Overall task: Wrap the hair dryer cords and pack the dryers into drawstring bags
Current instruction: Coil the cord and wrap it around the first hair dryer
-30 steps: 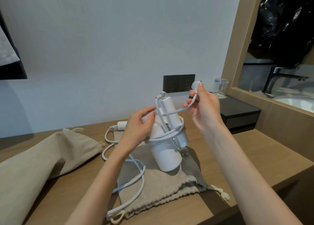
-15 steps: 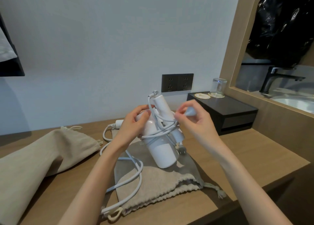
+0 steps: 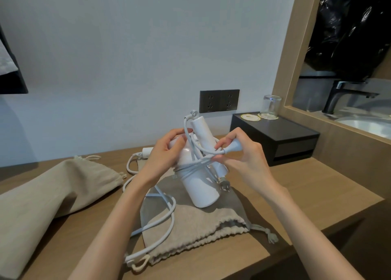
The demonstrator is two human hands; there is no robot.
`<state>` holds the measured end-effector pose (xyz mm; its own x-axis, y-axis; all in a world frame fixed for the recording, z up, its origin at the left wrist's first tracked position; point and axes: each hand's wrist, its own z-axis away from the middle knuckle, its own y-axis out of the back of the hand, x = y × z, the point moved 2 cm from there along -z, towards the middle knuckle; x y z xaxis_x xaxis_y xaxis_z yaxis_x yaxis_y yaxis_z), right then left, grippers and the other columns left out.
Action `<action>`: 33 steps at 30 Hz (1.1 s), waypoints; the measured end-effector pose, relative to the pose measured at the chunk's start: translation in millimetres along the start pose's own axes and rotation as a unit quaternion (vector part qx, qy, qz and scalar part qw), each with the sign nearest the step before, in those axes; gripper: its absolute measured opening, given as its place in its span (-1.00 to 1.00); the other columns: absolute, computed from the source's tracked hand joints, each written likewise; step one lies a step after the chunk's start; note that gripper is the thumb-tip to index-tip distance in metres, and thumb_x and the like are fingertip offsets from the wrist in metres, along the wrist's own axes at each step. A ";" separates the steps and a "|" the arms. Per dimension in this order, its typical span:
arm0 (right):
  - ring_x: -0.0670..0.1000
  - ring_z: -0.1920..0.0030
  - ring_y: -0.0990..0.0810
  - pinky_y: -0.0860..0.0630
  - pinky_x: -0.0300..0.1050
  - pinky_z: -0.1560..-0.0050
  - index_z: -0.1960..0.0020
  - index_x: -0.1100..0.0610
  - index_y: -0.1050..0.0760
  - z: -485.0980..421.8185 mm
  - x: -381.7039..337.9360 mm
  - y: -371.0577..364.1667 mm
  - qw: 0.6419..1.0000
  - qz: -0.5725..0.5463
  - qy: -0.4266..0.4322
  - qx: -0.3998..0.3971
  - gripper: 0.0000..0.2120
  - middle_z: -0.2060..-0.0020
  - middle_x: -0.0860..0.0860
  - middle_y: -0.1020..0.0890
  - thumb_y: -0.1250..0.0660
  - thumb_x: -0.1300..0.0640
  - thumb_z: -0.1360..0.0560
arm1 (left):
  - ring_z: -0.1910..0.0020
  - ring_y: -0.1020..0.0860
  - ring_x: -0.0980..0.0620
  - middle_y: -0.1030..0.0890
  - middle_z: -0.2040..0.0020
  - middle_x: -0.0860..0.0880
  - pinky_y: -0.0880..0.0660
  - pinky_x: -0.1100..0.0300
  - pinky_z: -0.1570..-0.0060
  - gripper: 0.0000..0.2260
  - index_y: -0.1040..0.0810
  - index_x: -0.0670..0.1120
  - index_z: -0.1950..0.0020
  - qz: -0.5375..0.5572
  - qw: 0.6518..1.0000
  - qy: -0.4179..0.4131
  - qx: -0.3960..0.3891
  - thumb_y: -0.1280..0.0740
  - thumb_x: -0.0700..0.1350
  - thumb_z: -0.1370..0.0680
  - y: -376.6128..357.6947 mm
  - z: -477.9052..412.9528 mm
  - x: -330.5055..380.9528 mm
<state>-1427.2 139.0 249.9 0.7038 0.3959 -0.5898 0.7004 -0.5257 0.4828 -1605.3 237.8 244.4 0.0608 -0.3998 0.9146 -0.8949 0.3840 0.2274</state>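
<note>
**Cord Wrap Near Completion on One Dryer; Bagging Outstanding**

Presently, the white plastic hair dryer stands nose-down on a flat beige fabric drawstring bag, which lies on the wooden tabletop. The left hand is closed around the dryer's upper body, steadying it. The right hand pinches a white tapered cord end-piece between thumb and fingers, its grip shut on that piece just beside the folded handle. Several turns of white cord lie around the dryer's waist, crossing over the handle; a metal-pronged plug hangs beside the barrel.

Judgement on progress: the wrap on this dryer appears mostly done, with the tail end apparently being tucked or secured. The dryer is not yet in any bag.

A second loose white cord trails in open loops across the bag and tabletop toward the left, ending at a small white block. Whether it belongs to a second dryer cannot be told; if so, that wrap remains outstanding. A further beige fabric bag lies to the left, bulked, contents hidden.
</note>
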 end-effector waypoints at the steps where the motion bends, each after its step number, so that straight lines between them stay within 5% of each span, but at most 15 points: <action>1: -0.09 0.03 -0.62 -0.58 -0.21 0.03 0.11 -0.11 -0.41 -2.5 -1.5 1.7 1.000 -0.028 -0.012 0.005 -0.69 0.11 -0.05 -0.64 -0.53 0.12 -0.38 | 0.00 -0.61 0.11 -0.60 -0.15 0.01 -0.58 0.28 0.16 -0.77 -0.52 0.01 -0.25 -0.001 1.000 -0.007 -0.006 -0.18 -0.11 -0.65 -0.7 0.8 1.5; 4: -0.07 0.12 -0.64 -0.61 -0.18 0.13 0.14 -0.05 -0.42 -13.1 -6.9 3.0 0.998 -0.036 -0.029 0.032 -0.71 0.18 -0.06 -0.64 -0.54 0.05 -0.36 | -0.01 -0.61 0.11 -0.60 -0.14 0.04 -0.56 0.27 0.13 -0.77 -0.52 0.04 -0.26 -0.010 0.999 -0.020 -0.032 -0.19 -0.06 -0.64 -3.4 2.1 5.4; 9: -0.14 0.08 -0.65 -0.62 -0.24 0.11 0.13 -0.03 -0.42 -20.2 -9.6 2.8 0.996 -0.012 -0.079 0.038 -0.69 0.11 -0.15 -0.65 -0.55 -0.02 -0.33 | -0.23 -0.51 -0.01 -0.55 -0.23 0.07 -0.52 0.00 -0.19 -0.58 -0.49 0.13 -0.23 -0.032 0.999 -0.021 -0.024 -0.26 0.23 -0.42 -5.3 6.5 9.7; 11: -0.14 0.06 -0.66 -0.60 -0.26 0.13 0.10 0.07 -0.42 -20.2 -9.7 8.2 0.991 -0.083 -0.100 0.010 -0.72 0.04 -0.10 -0.68 -0.53 0.08 -0.38 | -0.21 -0.52 -0.01 -0.53 -0.23 0.05 -0.56 0.04 -0.13 -0.51 -0.43 0.17 -0.26 -0.038 0.998 -0.031 -0.032 -0.35 0.21 -0.34 -5.9 8.3 11.1; 14: -0.28 0.24 -0.59 -0.46 -0.43 0.27 0.03 0.24 -0.42 -21.0 -17.4 23.3 0.982 -0.156 -0.103 0.028 -0.75 0.25 -0.20 -0.64 -0.45 0.15 -0.46 | -0.07 -0.57 0.08 -0.53 -0.19 0.12 -0.60 0.29 0.08 -0.46 -0.34 0.29 -0.28 -0.021 0.999 -0.037 -0.026 -0.44 0.11 -0.36 -9.5 9.4 13.7; 16: -0.30 0.16 -0.61 -0.48 -0.41 0.16 0.01 0.24 -0.39 -21.9 -24.7 27.9 0.970 -0.217 -0.102 0.046 -0.76 0.24 -0.24 -0.68 -0.41 0.16 -0.49 | -0.04 -0.56 0.13 -0.52 -0.16 0.16 -0.57 0.39 0.15 -0.46 -0.30 0.38 -0.24 -0.021 0.999 -0.048 -0.013 -0.48 0.03 -0.39 -11.9 9.4 15.5; 19: 0.00 -0.16 -0.64 -0.53 -0.07 -0.21 0.06 0.13 -0.35 -20.5 -30.5 23.9 0.931 -0.341 -0.103 0.080 -0.69 -0.06 0.05 -0.70 -0.45 0.03 -0.41 | -0.10 -0.57 0.09 -0.55 -0.23 0.11 -0.60 0.22 0.00 -0.44 -0.34 0.39 -0.24 0.011 0.999 -0.038 -0.008 -0.50 0.04 -0.35 -11.7 9.1 14.0; 24: 0.15 -0.15 -0.64 -0.57 -0.05 -0.18 0.03 0.15 -0.31 -17.2 -39.2 19.9 0.852 -0.483 -0.104 0.175 -0.82 -0.06 0.24 -0.65 -0.33 0.26 -0.53 | -0.26 -0.51 0.06 -0.51 -0.30 0.13 -0.53 -0.03 -0.21 -0.52 -0.43 0.40 -0.18 0.042 0.998 -0.036 -0.022 -0.45 0.10 -0.32 -14.0 7.9 14.4; 29: 0.18 -0.07 -0.67 -0.59 -0.01 -0.15 0.05 0.13 -0.30 -16.7 -43.7 26.9 0.846 -0.465 -0.083 0.248 -0.77 0.07 0.19 -0.62 -0.29 0.40 -0.54 | -0.13 -0.56 0.06 -0.51 -0.25 0.09 -0.60 0.18 -0.01 -0.58 -0.41 0.36 -0.15 0.032 0.999 -0.030 -0.023 -0.40 0.14 -0.33 -15.7 5.1 11.7; 33: 0.15 0.03 -0.69 -0.61 -0.07 -0.05 -0.22 0.03 -0.28 -15.6 -47.5 21.0 0.869 -0.428 -0.056 0.242 -0.65 0.09 0.18 -0.56 -0.22 0.39 -0.58 | -0.09 -0.52 0.15 -0.48 -0.13 0.18 -0.53 0.33 0.07 -0.63 -0.42 0.28 -0.18 0.005 1.000 -0.028 0.013 -0.38 0.16 -0.39 -16.9 2.3 6.1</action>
<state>-1444.0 120.9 298.1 -0.0852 0.7365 -0.6710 0.8107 -0.3403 -0.4764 -1590.8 227.0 245.3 0.0278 -0.4415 0.8968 -0.9070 0.3660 0.2083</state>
